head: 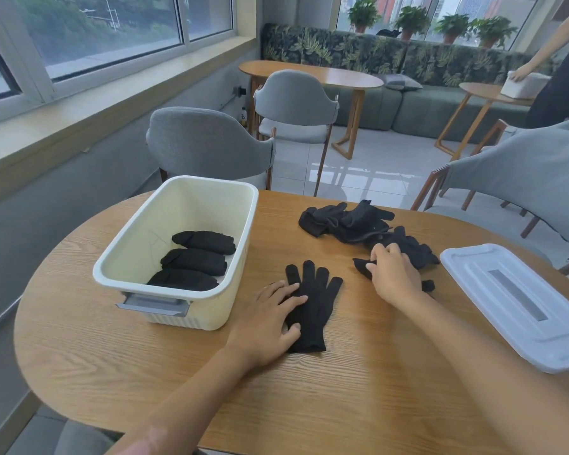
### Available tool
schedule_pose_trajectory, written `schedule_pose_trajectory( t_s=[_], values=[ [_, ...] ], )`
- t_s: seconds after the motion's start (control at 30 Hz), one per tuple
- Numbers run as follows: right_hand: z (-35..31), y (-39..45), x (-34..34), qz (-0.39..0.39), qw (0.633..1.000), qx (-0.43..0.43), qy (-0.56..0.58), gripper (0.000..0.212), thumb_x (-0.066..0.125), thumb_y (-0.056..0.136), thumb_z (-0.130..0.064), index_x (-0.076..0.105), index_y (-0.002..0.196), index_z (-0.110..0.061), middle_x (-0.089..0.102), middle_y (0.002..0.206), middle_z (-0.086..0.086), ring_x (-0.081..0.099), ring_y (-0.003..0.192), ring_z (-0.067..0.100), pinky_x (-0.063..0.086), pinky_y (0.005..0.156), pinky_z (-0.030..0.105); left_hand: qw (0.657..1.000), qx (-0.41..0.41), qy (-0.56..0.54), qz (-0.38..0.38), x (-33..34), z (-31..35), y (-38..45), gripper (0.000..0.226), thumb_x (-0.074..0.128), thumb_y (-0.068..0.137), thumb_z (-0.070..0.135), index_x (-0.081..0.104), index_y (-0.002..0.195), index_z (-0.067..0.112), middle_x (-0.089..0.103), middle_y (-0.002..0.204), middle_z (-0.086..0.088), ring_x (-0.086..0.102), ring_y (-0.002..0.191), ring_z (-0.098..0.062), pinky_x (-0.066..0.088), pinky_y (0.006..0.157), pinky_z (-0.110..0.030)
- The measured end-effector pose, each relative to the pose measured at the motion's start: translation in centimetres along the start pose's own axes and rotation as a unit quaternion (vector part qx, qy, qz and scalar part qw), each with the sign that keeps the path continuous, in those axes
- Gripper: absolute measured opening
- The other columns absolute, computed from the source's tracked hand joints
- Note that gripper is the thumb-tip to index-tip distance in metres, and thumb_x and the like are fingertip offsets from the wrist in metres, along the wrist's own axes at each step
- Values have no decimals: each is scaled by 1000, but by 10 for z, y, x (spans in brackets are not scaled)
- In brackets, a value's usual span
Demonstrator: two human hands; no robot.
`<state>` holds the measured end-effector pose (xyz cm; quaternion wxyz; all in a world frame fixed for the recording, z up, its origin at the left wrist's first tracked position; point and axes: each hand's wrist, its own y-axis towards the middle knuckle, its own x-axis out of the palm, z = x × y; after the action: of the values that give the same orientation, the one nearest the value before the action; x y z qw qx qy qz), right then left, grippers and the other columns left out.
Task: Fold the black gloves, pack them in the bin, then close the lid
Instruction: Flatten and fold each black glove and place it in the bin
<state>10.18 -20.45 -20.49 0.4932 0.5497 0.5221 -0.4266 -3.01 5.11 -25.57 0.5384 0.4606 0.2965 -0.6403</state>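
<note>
While the left hand (270, 318) lies flat with fingers spread on the wrist end of a black glove (312, 307), its grip released and simply pressing the cloth to the wooden counter (112, 349), the right hand (393, 274) reaches into the near edge of a loose pile of black gloves (352, 221) and its curled fingers pinch another glove (362, 267) there. The flat glove lies between the 2 hands, fingers pointing away from the person, just to the right of the bin (178, 251). The cream bin stands open on the left part of the counter, with a grey handle on its near wall, and 3 folded gloves (194, 257) lie side by side on its floor toward the right wall. The pile sits farther back on the counter, to the right of the bin and apart from it. The white lid (513, 303) lies top up at the right edge of the counter, well apart from the bin, near the right hand but not touching it. Grey chairs (207, 142) stand beyond the counter, and another person (562, 70) stands at a small round table at far right
</note>
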Motion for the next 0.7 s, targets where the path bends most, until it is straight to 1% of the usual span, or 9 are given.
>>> schedule_pose_trajectory(
  t_s=[0.07, 0.17, 0.27, 0.33, 0.43, 0.53, 0.63, 0.7],
  values=[
    [2, 2, -8, 31, 999, -11, -13, 11, 58, 99, -32, 52, 101, -22, 50, 112, 0, 46, 97, 19, 43, 60, 31, 1000, 1, -3, 8, 0, 0, 0, 56, 41, 95, 51, 38, 150, 40, 21, 161, 22, 5, 151, -2, 14, 123, -30],
    [7, 9, -27, 70, 997, -35, -2, 9, 59, 98, -29, 54, 99, -22, 53, 107, -2, 46, 98, 17, 43, 62, 32, 999, -2, -19, 30, 1, 0, -1, 55, 43, 94, 49, 41, 148, 37, 25, 159, 22, 8, 150, -2, 19, 121, -29],
    [9, 14, -53, 126, 988, -45, 82, 5, 62, 97, -24, 58, 95, -23, 58, 99, -4, 52, 94, 16, 53, 72, 38, 998, -5, -30, 56, 1, 0, -3, 52, 46, 94, 48, 47, 143, 34, 33, 151, 20, 21, 145, -1, 31, 117, -30],
    [10, 17, -73, 157, 976, -38, 144, 3, 64, 96, -21, 61, 97, -21, 59, 97, -6, 56, 92, 16, 54, 78, 37, 997, -7, -39, 68, 1, 0, -4, 49, 48, 93, 47, 50, 140, 32, 38, 145, 20, 29, 138, 0, 37, 112, -27],
    [10, 21, -104, 165, 963, -42, 209, 15, 64, 96, -19, 64, 111, -17, 63, 105, -2, 59, 96, 17, 51, 83, 33, 996, -7, -40, 81, 1, 0, -5, 45, 50, 93, 45, 52, 136, 32, 41, 140, 21, 34, 133, 2, 39, 107, -24],
    [8, 27, -129, 169, 953, -43, 248, 23, 64, 97, -17, 67, 120, -17, 66, 116, 2, 60, 105, 18, 52, 93, 37, 995, -13, -45, 91, 0, 0, -7, 41, 51, 93, 44, 54, 132, 33, 43, 135, 21, 39, 127, 3, 42, 101, -22],
    [3, 29, -145, 175, 951, -49, 249, 23, 61, 98, -14, 69, 118, -19, 66, 118, 3, 61, 107, 21, 54, 93, 42, 994, -27, -49, 94, -1, 2, -8, 35, 51, 94, 43, 53, 127, 33, 43, 126, 21, 46, 112, 2, 48, 89, -21],
    [-4, 24, -151, 188, 948, -58, 251, 21, 59, 98, -11, 70, 114, -19, 62, 116, 3, 60, 106, 21, 52, 89, 37, 993, -37, -51, 99, -2, 4, -8, 31, 52, 94, 42, 55, 124, 33, 45, 121, 20, 48, 105, 1, 50, 84, -22]
  ],
)
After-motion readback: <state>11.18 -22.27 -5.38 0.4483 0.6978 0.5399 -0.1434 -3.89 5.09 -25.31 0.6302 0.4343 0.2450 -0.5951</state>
